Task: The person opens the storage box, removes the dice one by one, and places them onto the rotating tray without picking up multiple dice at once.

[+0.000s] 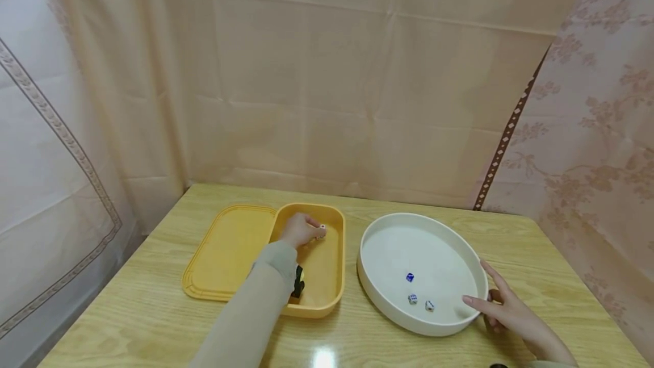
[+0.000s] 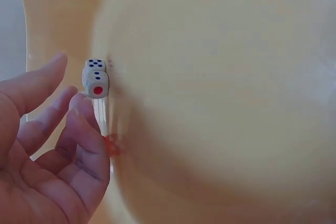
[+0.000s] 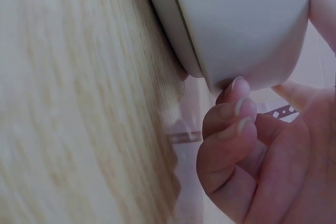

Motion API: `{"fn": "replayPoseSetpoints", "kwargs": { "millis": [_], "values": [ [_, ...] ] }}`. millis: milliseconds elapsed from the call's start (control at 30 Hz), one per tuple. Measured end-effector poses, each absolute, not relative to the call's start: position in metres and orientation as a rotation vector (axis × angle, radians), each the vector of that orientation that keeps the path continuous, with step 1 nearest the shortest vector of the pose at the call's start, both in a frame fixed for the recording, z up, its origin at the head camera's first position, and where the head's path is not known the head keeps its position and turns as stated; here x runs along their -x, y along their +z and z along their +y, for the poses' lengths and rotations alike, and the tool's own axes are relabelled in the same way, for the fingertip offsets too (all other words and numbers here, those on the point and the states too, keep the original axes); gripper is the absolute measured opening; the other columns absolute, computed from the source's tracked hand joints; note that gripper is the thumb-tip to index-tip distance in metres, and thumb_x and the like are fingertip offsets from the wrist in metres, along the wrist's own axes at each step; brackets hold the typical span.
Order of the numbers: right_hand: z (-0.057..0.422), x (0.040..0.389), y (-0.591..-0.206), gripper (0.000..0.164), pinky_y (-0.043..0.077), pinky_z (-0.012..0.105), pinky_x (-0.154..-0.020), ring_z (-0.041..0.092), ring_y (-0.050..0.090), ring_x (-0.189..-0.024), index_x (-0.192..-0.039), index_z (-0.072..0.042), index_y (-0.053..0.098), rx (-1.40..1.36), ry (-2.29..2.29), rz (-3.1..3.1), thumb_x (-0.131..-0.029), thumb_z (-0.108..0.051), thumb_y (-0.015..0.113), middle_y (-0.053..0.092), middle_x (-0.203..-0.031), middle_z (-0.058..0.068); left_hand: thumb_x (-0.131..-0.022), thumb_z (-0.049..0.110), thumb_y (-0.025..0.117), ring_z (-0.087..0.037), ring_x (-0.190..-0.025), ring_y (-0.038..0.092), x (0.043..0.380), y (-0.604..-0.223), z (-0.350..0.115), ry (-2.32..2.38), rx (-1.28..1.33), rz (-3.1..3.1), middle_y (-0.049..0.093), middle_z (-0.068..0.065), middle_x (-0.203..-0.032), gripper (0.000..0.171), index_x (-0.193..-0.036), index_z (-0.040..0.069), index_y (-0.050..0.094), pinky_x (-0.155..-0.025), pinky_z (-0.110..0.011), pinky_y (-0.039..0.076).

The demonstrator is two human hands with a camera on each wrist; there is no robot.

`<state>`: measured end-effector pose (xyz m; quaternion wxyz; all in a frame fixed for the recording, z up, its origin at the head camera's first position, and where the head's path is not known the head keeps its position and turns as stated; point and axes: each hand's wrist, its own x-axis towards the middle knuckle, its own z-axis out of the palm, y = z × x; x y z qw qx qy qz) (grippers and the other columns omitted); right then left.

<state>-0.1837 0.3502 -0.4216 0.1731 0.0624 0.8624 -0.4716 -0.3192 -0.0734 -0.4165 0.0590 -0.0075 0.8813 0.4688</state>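
Observation:
My left hand (image 1: 301,230) reaches into the yellow box (image 1: 341,266). In the left wrist view, two white dice (image 2: 96,78) touch each other just beyond the fingertips. One shows five blue pips; the other shows two blue pips and one red. The left thumb (image 2: 50,77) stands apart from them. At the right, my right hand (image 1: 511,305) holds the rim of a round white tray (image 1: 375,294), thumb over the inside and curled fingers (image 3: 231,124) by the outer wall. A blue die (image 1: 410,277) and two white dice (image 1: 421,302) lie in the tray.
A yellow lid (image 1: 230,249) lies left of the box. A black and yellow thing (image 1: 298,283) in the box is partly hidden by the left sleeve. Something dark (image 1: 498,366) shows at the bottom edge. Curtains hang behind the wooden table (image 1: 122,311).

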Motion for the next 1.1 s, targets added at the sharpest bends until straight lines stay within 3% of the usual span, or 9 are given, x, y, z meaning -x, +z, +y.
{"fn": "replayPoseSetpoints", "kwargs": {
  "millis": [200, 467, 1100],
  "values": [
    [0.351, 0.183, -0.423, 0.104, 0.046, 0.025, -0.054, 0.011, 0.048, -0.057, -0.156, -0.020, -0.020, -0.166, -1.339, 2.449, -0.096, -0.033, 0.064, 0.051, -0.087, 0.004, -0.082, 0.021, 0.081, -0.010, -0.063, 0.049, 0.324, -0.427, -0.078, 1.395, 0.047, 2.718, 0.067, -0.004, -0.077, 0.025, -0.094, 0.001, 0.072, -0.056, -0.020, 0.040],
    [0.348, 0.184, -0.423, 0.104, 0.046, 0.025, -0.055, 0.011, 0.046, -0.058, -0.156, -0.024, -0.020, -0.169, -1.367, 2.425, -0.096, -0.033, 0.064, 0.048, -0.086, 0.004, -0.073, 0.008, 0.085, -0.013, -0.066, 0.049, 0.322, -0.430, -0.080, 1.355, 0.048, 2.729, 0.064, -0.004, -0.082, 0.026, -0.093, 0.001, 0.072, -0.058, -0.020, 0.041],
    [0.348, 0.182, -0.424, 0.102, 0.046, 0.025, -0.057, 0.012, 0.047, -0.061, -0.156, -0.024, -0.021, -0.154, -1.343, 2.444, -0.097, -0.033, 0.063, 0.047, -0.086, 0.004, -0.077, 0.021, 0.085, -0.011, -0.062, 0.050, 0.323, -0.436, -0.078, 1.258, 0.053, 2.771, 0.065, 0.000, -0.078, 0.021, -0.090, 0.008, 0.074, -0.057, -0.021, 0.039]
  ]
}}
